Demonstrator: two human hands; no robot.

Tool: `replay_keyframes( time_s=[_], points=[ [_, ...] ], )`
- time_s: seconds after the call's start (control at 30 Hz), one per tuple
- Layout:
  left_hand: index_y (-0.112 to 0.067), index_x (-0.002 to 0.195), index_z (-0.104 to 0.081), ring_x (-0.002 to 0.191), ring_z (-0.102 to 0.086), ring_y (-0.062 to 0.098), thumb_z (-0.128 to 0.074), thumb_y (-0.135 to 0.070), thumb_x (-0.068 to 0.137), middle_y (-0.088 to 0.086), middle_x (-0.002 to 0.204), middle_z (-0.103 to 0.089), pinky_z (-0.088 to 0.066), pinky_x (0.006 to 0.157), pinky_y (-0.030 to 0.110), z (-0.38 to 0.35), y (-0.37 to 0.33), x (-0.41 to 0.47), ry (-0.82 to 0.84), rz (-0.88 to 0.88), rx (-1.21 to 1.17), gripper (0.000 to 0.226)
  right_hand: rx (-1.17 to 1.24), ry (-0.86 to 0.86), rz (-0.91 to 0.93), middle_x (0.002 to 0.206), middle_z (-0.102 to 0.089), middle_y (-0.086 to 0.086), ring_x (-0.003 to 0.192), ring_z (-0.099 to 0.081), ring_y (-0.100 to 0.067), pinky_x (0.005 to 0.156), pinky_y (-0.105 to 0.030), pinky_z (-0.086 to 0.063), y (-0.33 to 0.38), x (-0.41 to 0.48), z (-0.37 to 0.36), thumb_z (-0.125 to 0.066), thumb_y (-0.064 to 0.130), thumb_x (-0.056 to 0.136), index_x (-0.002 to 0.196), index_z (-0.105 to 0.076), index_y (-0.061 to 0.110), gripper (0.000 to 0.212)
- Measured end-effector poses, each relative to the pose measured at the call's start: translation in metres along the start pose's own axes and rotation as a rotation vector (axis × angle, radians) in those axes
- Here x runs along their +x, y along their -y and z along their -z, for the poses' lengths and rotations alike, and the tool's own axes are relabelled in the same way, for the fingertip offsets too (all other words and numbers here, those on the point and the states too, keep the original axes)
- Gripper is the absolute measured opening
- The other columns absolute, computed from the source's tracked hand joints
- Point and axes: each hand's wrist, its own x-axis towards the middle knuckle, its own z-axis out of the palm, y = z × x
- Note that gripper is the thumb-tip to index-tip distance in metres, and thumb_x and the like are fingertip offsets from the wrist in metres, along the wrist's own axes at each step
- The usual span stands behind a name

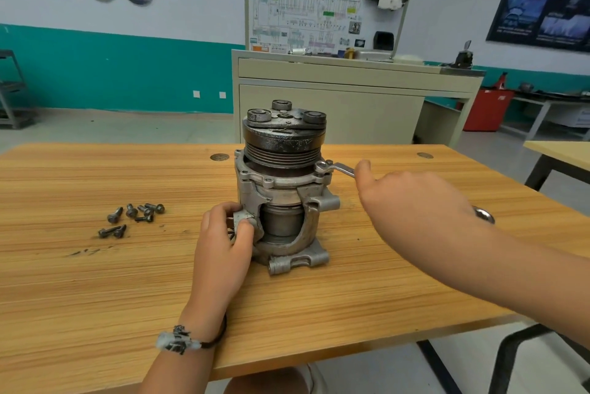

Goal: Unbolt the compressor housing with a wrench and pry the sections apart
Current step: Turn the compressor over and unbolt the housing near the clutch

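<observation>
A grey cutaway compressor (284,189) stands upright on the wooden table (95,282), its dark pulley on top. My left hand (223,243) grips a lug on the housing's lower left side. A silver wrench (335,167) sits with its ring end on a bolt at the housing's upper right flange. My right hand (412,199) is closed around the wrench handle, thumb raised; the handle's far end pokes out by my wrist. Most of the handle is hidden inside the hand.
Several loose bolts (134,218) lie on the table to the left of the compressor. A beige training cabinet (351,97) with a wiring board stands behind the table. A second table corner (558,154) is at the right.
</observation>
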Motion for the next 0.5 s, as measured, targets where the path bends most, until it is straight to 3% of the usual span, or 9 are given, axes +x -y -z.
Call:
replay_keyframes(
  time_s=[0.03,0.1,0.17,0.2,0.27,0.33,0.43,0.5],
  points=[
    [-0.027,0.111,-0.05,0.102,-0.056,0.018,-0.045,-0.029,0.083,-0.016,0.104,-0.047,-0.05,0.086,0.047,0.0,-0.001,0.0,0.001,0.001,0.002,0.029,0.015,0.04,-0.016,0.084,-0.056,-0.01,0.062,-0.049,-0.023,0.038,-0.028,-0.022,0.006,0.0,0.005,-0.036,-0.006,0.088,0.142,-0.006,-0.004,0.062],
    [-0.027,0.112,-0.05,0.102,-0.055,0.016,-0.045,-0.03,0.082,-0.012,0.107,-0.049,-0.05,0.087,0.046,0.0,-0.001,-0.001,0.002,0.005,0.0,0.031,0.016,0.13,-0.01,0.114,-0.055,-0.022,0.085,-0.057,-0.029,0.04,-0.029,-0.025,0.017,0.003,0.017,-0.032,-0.007,0.09,0.14,-0.005,-0.012,0.057],
    [-0.027,0.112,-0.05,0.102,-0.056,0.018,-0.045,-0.029,0.083,-0.007,0.111,-0.051,-0.05,0.087,0.047,-0.001,-0.001,-0.001,0.007,0.007,-0.009,0.029,-0.041,0.149,0.06,0.125,-0.047,-0.025,0.083,-0.057,-0.029,0.042,-0.03,-0.03,0.024,0.006,0.023,-0.033,-0.008,0.09,0.138,-0.006,-0.016,0.056],
    [-0.027,0.112,-0.05,0.102,-0.057,0.019,-0.046,-0.029,0.083,-0.006,0.112,-0.051,-0.05,0.087,0.048,0.0,-0.001,0.0,0.009,0.007,-0.012,0.029,-0.08,0.135,0.09,0.121,-0.049,-0.023,0.072,-0.055,-0.026,0.042,-0.03,-0.031,0.023,0.007,0.023,-0.034,-0.007,0.09,0.138,-0.006,-0.016,0.056],
    [-0.025,0.113,-0.051,0.102,-0.058,0.02,-0.046,-0.03,0.083,-0.006,0.112,-0.051,-0.051,0.086,0.048,0.0,0.001,0.001,0.016,0.007,-0.016,0.031,-0.123,0.08,0.097,0.089,-0.054,-0.015,0.051,-0.037,-0.018,0.038,-0.028,-0.029,0.014,0.007,0.018,-0.034,-0.003,0.092,0.14,-0.005,-0.012,0.057],
    [-0.024,0.114,-0.052,0.101,-0.059,0.021,-0.046,-0.029,0.082,-0.004,0.113,-0.054,-0.051,0.086,0.048,0.0,0.003,0.001,0.032,0.014,-0.024,0.033,-0.21,0.034,0.114,0.063,-0.038,-0.005,0.046,-0.029,-0.018,0.037,-0.027,-0.025,0.001,0.008,0.01,-0.031,0.0,0.092,0.142,-0.004,-0.006,0.057],
    [-0.026,0.113,-0.051,0.101,-0.059,0.021,-0.047,-0.027,0.084,-0.003,0.113,-0.055,-0.05,0.086,0.048,-0.001,0.005,0.002,0.024,0.01,-0.031,0.029,-0.281,-0.006,0.192,0.058,-0.035,-0.001,0.046,-0.034,-0.016,0.038,-0.026,-0.027,-0.02,0.015,0.002,-0.034,0.0,0.09,0.142,-0.007,-0.001,0.058],
    [-0.027,0.112,-0.051,0.103,-0.055,0.016,-0.047,-0.025,0.085,-0.006,0.113,-0.053,-0.05,0.088,0.046,-0.001,0.006,0.002,0.004,-0.006,-0.004,0.027,-0.293,-0.037,0.207,0.057,-0.034,0.0,0.045,-0.034,-0.014,0.038,-0.025,-0.026,-0.033,0.026,-0.006,-0.04,0.003,0.09,0.134,-0.02,0.002,0.048]
  ],
)
